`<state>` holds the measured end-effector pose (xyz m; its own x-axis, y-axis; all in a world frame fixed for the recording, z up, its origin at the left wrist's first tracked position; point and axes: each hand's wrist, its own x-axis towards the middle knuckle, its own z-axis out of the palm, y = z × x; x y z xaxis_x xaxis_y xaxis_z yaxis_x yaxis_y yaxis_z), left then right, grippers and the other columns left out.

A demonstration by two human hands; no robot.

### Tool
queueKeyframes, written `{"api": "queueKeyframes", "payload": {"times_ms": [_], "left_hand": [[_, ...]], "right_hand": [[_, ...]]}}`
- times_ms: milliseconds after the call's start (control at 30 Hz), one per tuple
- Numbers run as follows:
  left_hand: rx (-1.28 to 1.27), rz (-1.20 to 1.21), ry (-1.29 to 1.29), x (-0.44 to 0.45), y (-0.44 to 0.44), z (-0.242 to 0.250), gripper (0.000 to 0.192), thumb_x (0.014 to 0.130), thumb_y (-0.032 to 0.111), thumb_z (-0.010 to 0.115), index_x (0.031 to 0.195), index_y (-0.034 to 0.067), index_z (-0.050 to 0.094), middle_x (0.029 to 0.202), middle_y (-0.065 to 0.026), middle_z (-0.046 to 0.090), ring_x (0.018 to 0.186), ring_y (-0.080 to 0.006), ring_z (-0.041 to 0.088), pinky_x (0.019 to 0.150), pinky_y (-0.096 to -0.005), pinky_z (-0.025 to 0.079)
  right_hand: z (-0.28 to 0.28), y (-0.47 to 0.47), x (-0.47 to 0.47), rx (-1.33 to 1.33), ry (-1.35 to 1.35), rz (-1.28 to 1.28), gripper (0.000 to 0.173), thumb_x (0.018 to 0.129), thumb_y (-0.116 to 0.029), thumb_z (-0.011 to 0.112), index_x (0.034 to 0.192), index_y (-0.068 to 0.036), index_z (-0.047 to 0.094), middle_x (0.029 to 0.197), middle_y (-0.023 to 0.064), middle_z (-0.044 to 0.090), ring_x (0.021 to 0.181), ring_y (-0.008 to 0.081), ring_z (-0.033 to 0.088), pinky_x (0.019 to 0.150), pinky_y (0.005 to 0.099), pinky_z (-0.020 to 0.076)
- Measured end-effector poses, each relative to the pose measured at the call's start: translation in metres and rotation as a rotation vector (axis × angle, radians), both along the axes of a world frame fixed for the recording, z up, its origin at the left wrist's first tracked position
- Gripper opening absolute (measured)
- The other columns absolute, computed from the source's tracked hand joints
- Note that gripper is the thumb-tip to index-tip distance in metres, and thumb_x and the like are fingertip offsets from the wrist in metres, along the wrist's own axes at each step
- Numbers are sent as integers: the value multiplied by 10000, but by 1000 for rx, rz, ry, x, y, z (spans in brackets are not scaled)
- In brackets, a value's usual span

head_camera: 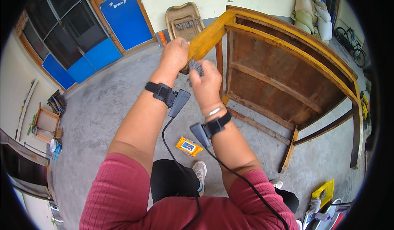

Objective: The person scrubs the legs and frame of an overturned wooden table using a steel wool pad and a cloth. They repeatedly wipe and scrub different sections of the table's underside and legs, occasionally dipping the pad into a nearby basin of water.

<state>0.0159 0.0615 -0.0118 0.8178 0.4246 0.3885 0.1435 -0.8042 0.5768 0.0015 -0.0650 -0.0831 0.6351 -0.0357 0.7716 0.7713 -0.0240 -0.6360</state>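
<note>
A wooden table lies tipped on its side in front of me, its brown underside facing me and one yellow leg reaching toward my hands. My left hand grips that leg near its end. Pinched in the fingers of my right hand is a grey scouring pad, which touches the leg's end just right of my left hand. Both wrists wear black straps with small cabled devices. Part of the pad is hidden by my fingers.
An orange pack of wipes lies on the concrete floor near my shoe. A folded wicker chair leans on the wall. Full sacks and a bicycle stand at the back right. A yellow basket is at the lower right.
</note>
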Motion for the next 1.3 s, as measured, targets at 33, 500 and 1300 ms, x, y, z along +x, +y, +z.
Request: {"api": "queueKeyframes", "payload": {"times_ms": [33,500,1300], "left_hand": [[14,-1,-11,0,1,-1,338,966,310,539,1009,-13,626,1042,-276,657,1035,-459,600,885,-506,479],[-18,-32,-2,2,3,-2,329,969,306,541,989,-13,616,1015,-276,655,1007,-466,602,864,-502,481],[-35,-56,-62,3,4,-6,316,957,280,553,953,-29,617,986,-307,645,981,-481,600,841,-511,475]], "right_hand": [[-2,0,-1,-39,-84,25,145,784,-28,678,924,9,669,848,195,662,776,340,653,705,377,526],[2,-4,0,2,106,25,184,757,-51,690,929,1,650,885,190,665,830,390,640,758,442,525],[-2,-3,1,-8,39,-25,166,772,-34,674,929,13,653,839,201,653,773,355,648,717,388,526]]}}
